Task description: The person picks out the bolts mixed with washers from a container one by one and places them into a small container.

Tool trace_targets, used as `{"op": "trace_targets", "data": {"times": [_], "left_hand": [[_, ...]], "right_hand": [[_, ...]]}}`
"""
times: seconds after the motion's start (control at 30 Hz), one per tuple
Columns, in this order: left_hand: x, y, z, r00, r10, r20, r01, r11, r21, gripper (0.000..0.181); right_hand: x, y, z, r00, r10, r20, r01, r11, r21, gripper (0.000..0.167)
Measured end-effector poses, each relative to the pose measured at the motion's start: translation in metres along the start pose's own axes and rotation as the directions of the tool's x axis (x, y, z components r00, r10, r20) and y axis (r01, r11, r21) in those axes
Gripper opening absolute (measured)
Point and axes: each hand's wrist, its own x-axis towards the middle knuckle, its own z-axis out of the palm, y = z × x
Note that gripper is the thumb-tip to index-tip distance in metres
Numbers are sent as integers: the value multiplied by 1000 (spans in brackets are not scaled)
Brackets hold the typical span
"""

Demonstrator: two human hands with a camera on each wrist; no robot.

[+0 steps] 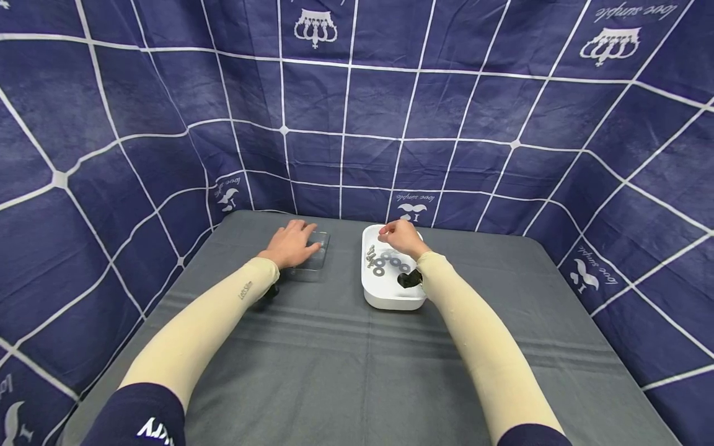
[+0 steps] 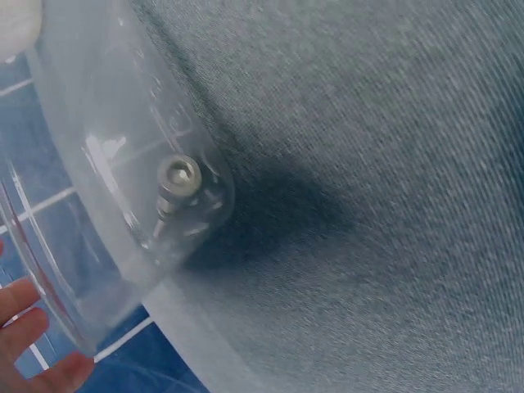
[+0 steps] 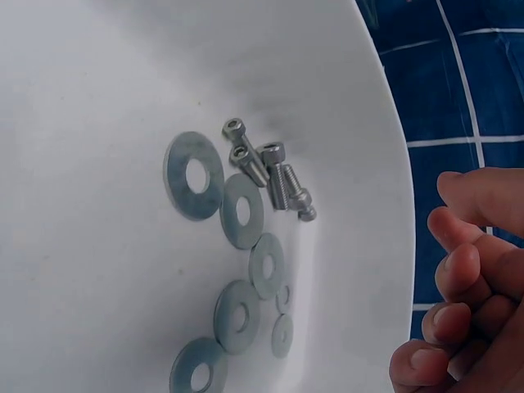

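My left hand [image 1: 292,244] lies over a clear plastic box [image 1: 318,254], fingers spread and thumb stretched out. Fingertips [image 2: 24,327] touch the box's rim in the left wrist view. Inside one corner of the box is a socket head screw [image 2: 178,176]. Over the far end of a white tray [image 1: 393,301] hovers my right hand [image 1: 404,236], its fingers loosely bent and nothing visible between them. Several flat washers [image 3: 195,176] lie in the tray, beside a small heap of socket head screws [image 3: 274,176].
Grey cloth [image 1: 312,359] covers the table. Blue curtains [image 1: 379,105] with white grid lines stand at the back and sides. A black device [image 1: 409,279] sits at the right wrist, over the tray, and another black device [image 1: 271,291] is by the left wrist.
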Motion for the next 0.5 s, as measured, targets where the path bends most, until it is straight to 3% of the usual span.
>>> {"op": "trace_targets", "data": {"times": [0.5], "left_hand": [[13, 31, 0, 999, 33, -2, -33, 999, 8, 65]], "right_hand": [[-8, 14, -5, 1000, -7, -27, 7, 1000, -12, 22]]}}
